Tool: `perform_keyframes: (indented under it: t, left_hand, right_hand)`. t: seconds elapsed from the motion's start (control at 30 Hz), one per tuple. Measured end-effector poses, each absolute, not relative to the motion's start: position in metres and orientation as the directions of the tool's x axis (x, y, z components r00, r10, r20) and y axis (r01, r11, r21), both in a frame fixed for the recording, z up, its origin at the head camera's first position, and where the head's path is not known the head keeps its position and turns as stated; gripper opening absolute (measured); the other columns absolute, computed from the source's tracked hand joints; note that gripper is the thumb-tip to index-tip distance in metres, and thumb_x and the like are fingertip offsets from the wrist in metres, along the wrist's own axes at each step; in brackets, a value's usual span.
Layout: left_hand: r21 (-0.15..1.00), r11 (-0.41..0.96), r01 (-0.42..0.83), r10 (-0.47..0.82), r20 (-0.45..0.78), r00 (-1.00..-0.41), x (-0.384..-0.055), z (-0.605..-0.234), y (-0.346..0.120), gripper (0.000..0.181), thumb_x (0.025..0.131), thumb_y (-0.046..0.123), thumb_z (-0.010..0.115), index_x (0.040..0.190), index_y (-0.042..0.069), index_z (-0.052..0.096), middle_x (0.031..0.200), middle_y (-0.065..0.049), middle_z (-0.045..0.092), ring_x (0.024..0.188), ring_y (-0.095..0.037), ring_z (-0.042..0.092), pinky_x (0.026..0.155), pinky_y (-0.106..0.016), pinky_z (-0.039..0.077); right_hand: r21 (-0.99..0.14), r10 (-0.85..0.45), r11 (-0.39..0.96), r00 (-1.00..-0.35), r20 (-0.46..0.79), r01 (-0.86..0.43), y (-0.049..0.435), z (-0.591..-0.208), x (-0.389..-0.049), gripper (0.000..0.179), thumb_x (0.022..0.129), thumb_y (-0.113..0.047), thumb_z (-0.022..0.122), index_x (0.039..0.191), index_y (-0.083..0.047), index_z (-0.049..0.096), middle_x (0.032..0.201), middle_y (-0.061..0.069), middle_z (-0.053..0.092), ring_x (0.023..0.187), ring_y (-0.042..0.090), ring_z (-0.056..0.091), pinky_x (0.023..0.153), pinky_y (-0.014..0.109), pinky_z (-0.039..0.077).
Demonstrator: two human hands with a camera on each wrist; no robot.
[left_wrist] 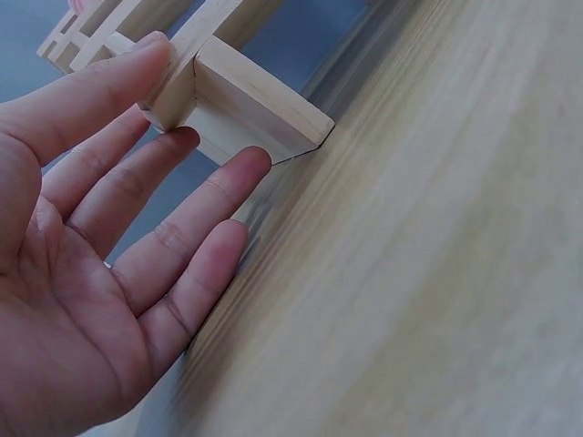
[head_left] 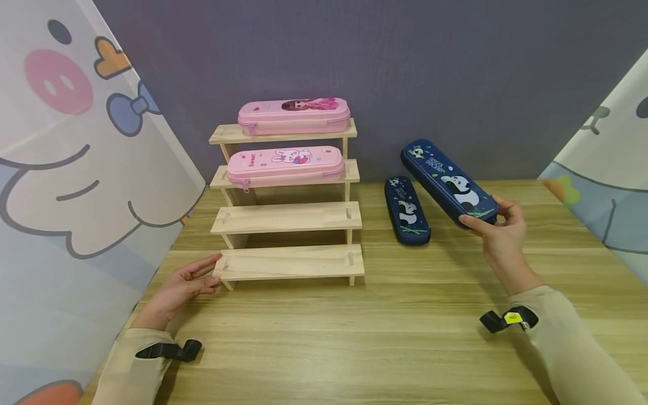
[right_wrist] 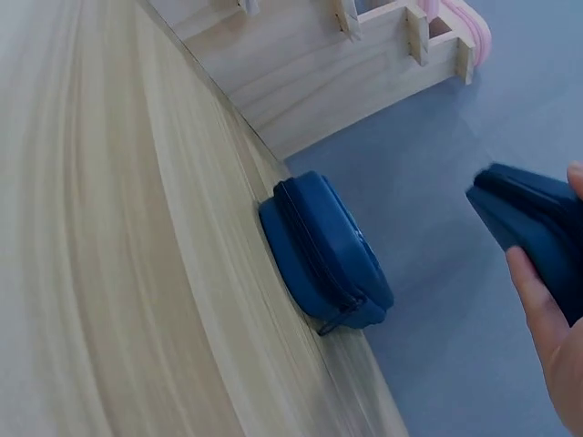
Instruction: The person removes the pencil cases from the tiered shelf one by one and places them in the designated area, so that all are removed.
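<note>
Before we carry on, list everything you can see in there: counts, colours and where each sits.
Tabletop: 1, wood-grain, under everything
Stepped rack: 1, pale wood, four shelves, on the tabletop
Girl-print case: 1, pink, top shelf
Rabbit-print case: 1, pink, second shelf down
Lying panda case: 1, navy, right of the rack
Raised panda case: 1, navy, in the right hand
Backdrop: 1, dark grey, behind
Cartoon panels: 2, mostly white and blue, either side
Wrist devices: 2, black, one per wrist
Sleeves: 2, beige, both arms
Left hand: 1, bare, at the bottom shelf's left end
Right hand: 1, bare, holding the raised panda case
</note>
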State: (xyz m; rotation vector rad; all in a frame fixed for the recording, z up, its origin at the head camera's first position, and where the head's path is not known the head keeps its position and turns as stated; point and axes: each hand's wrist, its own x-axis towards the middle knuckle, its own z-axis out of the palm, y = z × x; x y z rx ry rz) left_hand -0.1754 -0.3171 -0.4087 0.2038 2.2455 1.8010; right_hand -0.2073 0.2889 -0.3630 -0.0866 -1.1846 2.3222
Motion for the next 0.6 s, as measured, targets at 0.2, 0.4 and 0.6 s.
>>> perform_keyframes:
  t: [0.2, 0.4, 0.6]
  left_hand:
    - [0.974, 0.224, -0.046, 0.267, -0.107, -0.958, -0.175, -0.41, -0.318, 0.056, 0.098, 0.009, 0.064, 0.151, 0.012, 0.046, 0.153, -0.038, 0.016, 0.105, 0.0, 0.062, 0.082, -0.027, 0.056]
    - [0.974, 0.225, -0.029, 0.268, -0.09, -0.959, -0.176, -0.41, -0.318, 0.054, 0.098, 0.008, 0.064, 0.15, 0.014, 0.048, 0.152, -0.031, 0.025, 0.104, -0.003, 0.063, 0.081, -0.027, 0.057]
    - [0.981, 0.191, -0.016, 0.283, -0.071, -0.957, -0.176, -0.409, -0.319, 0.053, 0.098, 0.006, 0.063, 0.149, 0.015, 0.05, 0.139, 0.002, 0.051, 0.102, -0.006, 0.065, 0.08, -0.027, 0.057]
  right_hand:
    - [-0.78, 0.565, -0.447, -0.814, 0.134, -0.438, 0.282, -0.365, -0.212, 0.065, 0.058, 0.042, 0.064, 0.106, -0.002, 0.056, 0.112, 0.011, 0.041, 0.087, 0.022, 0.064, 0.056, 0.03, 0.059]
    - [-0.763, 0.625, -0.431, -0.769, 0.133, -0.481, 0.275, -0.367, -0.216, 0.069, 0.056, 0.043, 0.065, 0.107, -0.003, 0.054, 0.113, 0.012, 0.04, 0.085, 0.023, 0.065, 0.057, 0.03, 0.058]
    - [-0.783, 0.658, -0.402, -0.744, 0.113, -0.475, 0.268, -0.368, -0.219, 0.069, 0.058, 0.04, 0.069, 0.106, -0.006, 0.052, 0.113, 0.01, 0.039, 0.088, 0.022, 0.062, 0.058, 0.028, 0.058]
